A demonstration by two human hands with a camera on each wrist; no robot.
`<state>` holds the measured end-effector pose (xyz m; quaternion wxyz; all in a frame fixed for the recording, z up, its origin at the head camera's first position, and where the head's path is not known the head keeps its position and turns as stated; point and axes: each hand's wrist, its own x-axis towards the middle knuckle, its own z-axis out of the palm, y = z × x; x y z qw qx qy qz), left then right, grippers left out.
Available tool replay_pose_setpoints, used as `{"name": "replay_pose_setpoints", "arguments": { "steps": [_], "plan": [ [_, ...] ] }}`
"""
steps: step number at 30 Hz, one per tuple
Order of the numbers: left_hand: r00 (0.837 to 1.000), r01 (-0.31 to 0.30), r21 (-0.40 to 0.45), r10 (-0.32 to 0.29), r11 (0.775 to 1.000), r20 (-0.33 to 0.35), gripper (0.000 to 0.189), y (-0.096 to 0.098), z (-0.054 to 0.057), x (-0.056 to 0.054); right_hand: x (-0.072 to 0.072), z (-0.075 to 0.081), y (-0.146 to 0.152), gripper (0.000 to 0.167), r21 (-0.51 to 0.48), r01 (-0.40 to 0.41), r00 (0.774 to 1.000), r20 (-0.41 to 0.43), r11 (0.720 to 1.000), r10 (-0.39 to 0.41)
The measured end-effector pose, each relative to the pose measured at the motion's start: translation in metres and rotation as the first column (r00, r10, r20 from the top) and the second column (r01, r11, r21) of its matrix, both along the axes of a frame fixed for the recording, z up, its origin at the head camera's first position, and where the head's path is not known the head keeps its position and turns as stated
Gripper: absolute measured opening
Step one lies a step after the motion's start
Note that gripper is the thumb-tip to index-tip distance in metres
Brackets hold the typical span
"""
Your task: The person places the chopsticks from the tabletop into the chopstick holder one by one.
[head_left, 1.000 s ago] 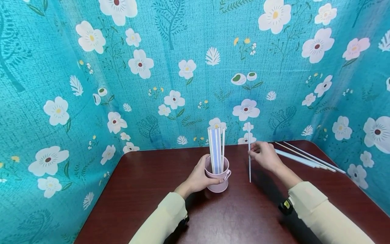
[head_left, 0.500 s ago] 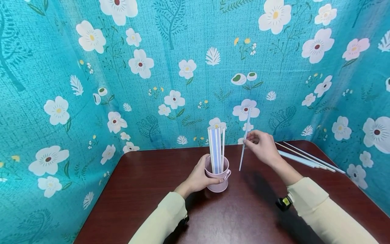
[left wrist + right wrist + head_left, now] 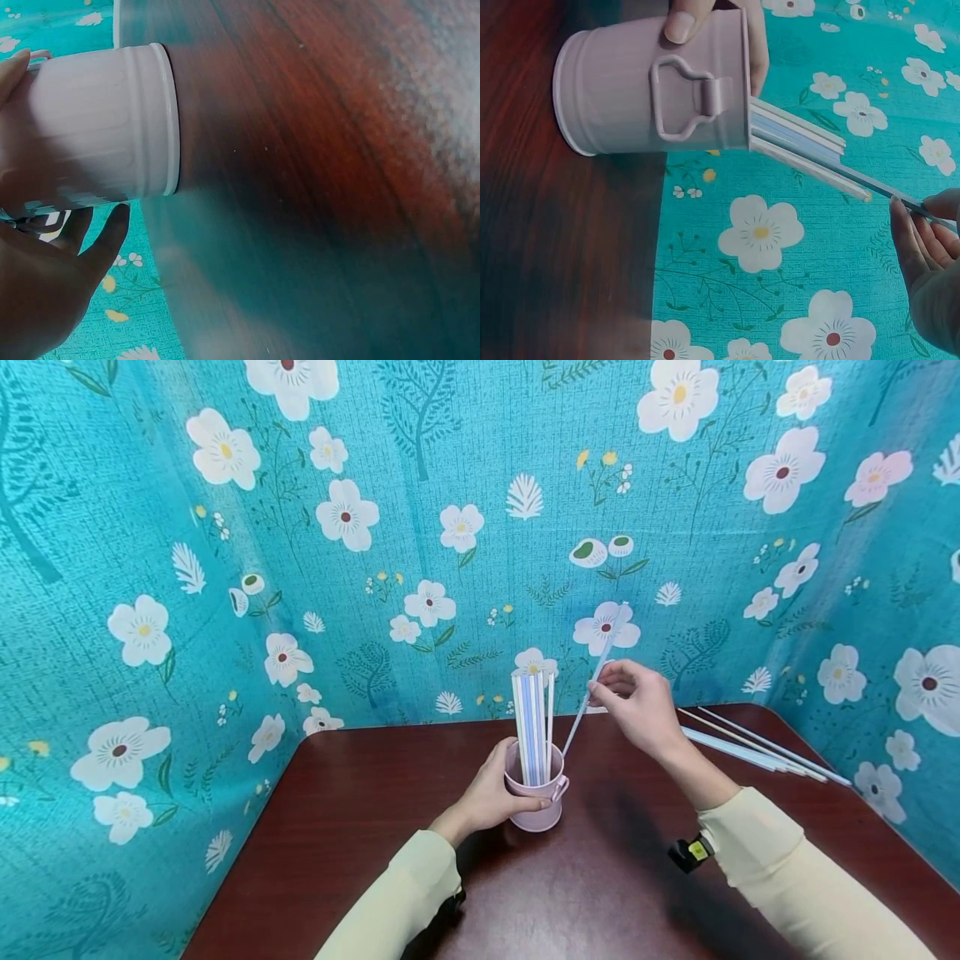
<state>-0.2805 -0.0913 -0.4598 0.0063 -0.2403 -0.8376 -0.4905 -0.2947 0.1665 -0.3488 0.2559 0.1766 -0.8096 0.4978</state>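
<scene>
A small pink metal bucket (image 3: 536, 820) with looped side handles stands upright on the table. My left hand (image 3: 491, 792) grips it from the left, with the thumb across its front just below the rim. Several thin white and blue sticks (image 3: 531, 727) stand inside, reaching well above the rim. Between thumb and fingertips, my right hand (image 3: 636, 697) pinches one light-blue stick (image 3: 613, 635), tilted with its top to the right. Its lower end meets the bucket's right rim in the head view; whether it is inside cannot be told. The left wrist view shows the bucket's wall (image 3: 90, 127) and base.
Several more sticks (image 3: 757, 755), white and light blue, lie fanned out on the dark red-brown table (image 3: 352, 835) at its right rear. A turquoise flowered cloth (image 3: 487, 568) hangs behind the table and along both sides.
My right hand has moved left and up with the light-blue stick, which has gone from upright to tilted, its lower end now at the bucket. The left hand and bucket stay put.
</scene>
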Motion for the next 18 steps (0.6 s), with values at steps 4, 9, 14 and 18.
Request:
{"name": "replay_pose_setpoints", "arguments": {
  "steps": [4, 9, 14, 18],
  "plan": [
    [1.000, 0.000, 0.009, 0.000, 1.000, 0.011, 0.099, 0.000, 0.000, 0.000, -0.001, -0.006, -0.004, 0.014, 0.009, -0.024, 1.000, 0.014, 1.000, 0.023],
    [1.000, -0.002, 0.003, 0.002, 1.000, 0.008, 0.099, 0.001, 0.000, 0.000, -0.002, -0.015, -0.008, 0.012, 0.047, -0.022, 0.999, 0.028, 0.999, 0.021],
    [1.000, 0.001, 0.009, -0.001, 1.000, 0.008, 0.099, 0.000, 0.000, 0.000, -0.004, -0.023, -0.010, 0.011, 0.076, -0.029, 0.999, 0.043, 0.997, 0.026],
    [1.000, 0.004, 0.007, -0.004, 1.000, 0.009, 0.099, 0.000, -0.001, 0.000, -0.005, -0.027, -0.012, 0.011, 0.099, -0.032, 0.998, 0.056, 0.995, 0.027]
  ]
}}
